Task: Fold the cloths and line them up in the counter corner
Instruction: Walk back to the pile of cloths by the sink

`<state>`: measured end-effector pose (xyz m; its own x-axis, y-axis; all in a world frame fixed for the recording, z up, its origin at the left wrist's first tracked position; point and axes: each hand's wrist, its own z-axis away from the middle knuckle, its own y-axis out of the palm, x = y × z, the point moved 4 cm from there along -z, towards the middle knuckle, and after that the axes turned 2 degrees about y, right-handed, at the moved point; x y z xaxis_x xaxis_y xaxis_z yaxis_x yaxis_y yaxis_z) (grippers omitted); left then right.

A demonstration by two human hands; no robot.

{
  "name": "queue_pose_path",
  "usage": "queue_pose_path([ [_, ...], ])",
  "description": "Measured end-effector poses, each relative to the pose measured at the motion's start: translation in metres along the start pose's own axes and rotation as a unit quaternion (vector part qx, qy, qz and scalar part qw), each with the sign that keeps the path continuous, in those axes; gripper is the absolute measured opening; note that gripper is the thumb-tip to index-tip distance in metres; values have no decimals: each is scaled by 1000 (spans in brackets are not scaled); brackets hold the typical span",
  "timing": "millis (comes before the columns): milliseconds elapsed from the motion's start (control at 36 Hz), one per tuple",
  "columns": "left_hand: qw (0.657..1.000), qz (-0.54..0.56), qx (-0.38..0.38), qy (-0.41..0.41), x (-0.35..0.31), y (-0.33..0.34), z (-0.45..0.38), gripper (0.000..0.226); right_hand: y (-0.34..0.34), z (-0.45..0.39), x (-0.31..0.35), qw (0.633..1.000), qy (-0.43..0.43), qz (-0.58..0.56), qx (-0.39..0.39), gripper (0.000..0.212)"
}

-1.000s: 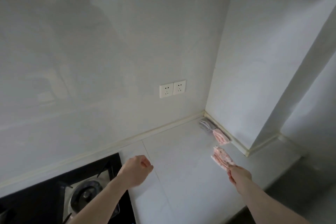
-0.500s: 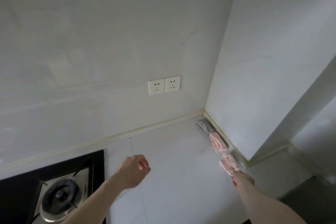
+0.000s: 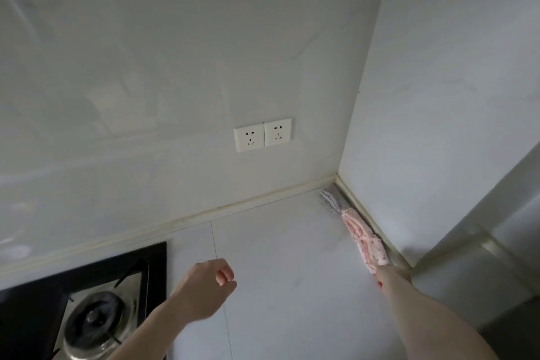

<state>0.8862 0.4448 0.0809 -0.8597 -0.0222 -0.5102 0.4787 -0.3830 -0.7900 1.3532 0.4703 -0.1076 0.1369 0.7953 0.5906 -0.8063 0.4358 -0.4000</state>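
Near pink cloth now down against the side wall, no longer held above the counter. Well left of that wall: gas burner, then left hand, fingers curled, holding nothing, idle above the counter. Sockets higher up. At the wall's foot: grey cloth in the corner, pink cloth touching it. Right hand at the near cloth's end, probably seating it; finger state not discernible.
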Motion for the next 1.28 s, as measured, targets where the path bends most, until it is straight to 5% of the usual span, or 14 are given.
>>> queue_pose_path([
  [83,1000,-4,-4,-8,6,-1,-1,4,5,-8,5,994,41,-4,-102,10],
  [194,1000,-5,-3,-19,10,0,1,6,11,-16,2,988,78,-51,-125,13],
  [333,1000,1,5,-26,18,3,13,3,2,10,6,972,76,-102,-195,49],
  [444,999,12,-6,-44,33,0,27,3,16,75,17,987,-21,21,-158,68],
  [611,996,30,-32,-81,86,-8,74,3,110,157,18,955,-217,201,-12,58],
  [806,985,26,-92,-145,174,-26,180,8,247,327,-19,829,-401,341,189,53],
  [972,961,32,-179,-206,267,-49,315,22,333,496,-96,737,-471,341,345,51],
  [1278,908,61,-280,-306,402,-73,511,33,409,719,-214,587,-548,387,453,52],
])
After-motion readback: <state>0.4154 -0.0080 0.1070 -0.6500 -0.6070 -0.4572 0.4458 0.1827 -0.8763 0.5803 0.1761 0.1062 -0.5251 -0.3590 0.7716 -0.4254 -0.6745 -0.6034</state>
